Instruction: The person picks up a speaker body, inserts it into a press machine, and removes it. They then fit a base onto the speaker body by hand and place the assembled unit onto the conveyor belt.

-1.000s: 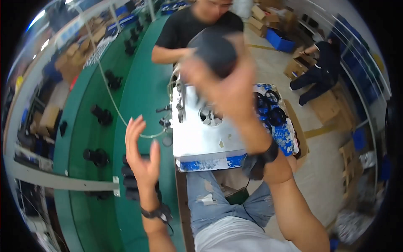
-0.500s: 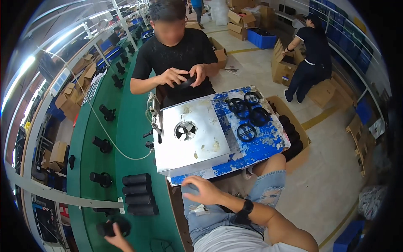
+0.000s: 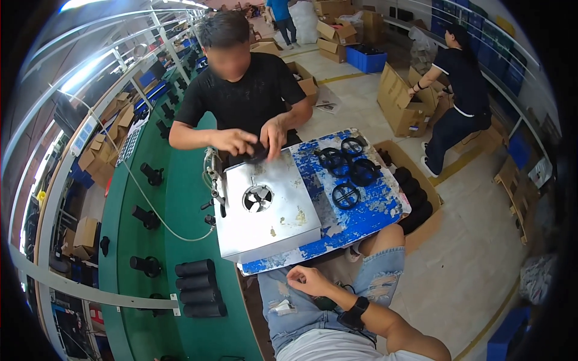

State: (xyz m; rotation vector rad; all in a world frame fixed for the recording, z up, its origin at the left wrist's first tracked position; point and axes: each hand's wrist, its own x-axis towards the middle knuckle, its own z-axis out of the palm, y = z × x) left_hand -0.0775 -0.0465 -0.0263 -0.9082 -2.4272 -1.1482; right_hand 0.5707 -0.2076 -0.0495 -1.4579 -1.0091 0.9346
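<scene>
My right hand (image 3: 306, 281) hovers above my lap, its fingers curled in toward the thumb, and nothing shows in it. Just beyond it are the near edge of the worn blue board (image 3: 355, 225) and the silver metal box (image 3: 271, 219), which has a round opening with fan-like blades. My left hand is out of the picture. Across the box, a co-worker's two hands (image 3: 256, 141) handle a dark part (image 3: 259, 155), blurred by motion. Several black ring-shaped parts with spokes (image 3: 346, 196) lie on the board's right side.
Several black cylinders (image 3: 200, 283) lie in a row on the green bench (image 3: 174, 228) at left. More black cylindrical parts (image 3: 146, 266) line the bench. A metal rail (image 3: 90, 292) crosses it. A carton of black pieces (image 3: 430, 198) stands right of the board. Another person bends over a carton (image 3: 400, 99).
My left hand and the black round part it held have gone out of view at the lower left. My right hand has moved slightly rightward and curled. The co-worker's hands have lowered toward the box.
</scene>
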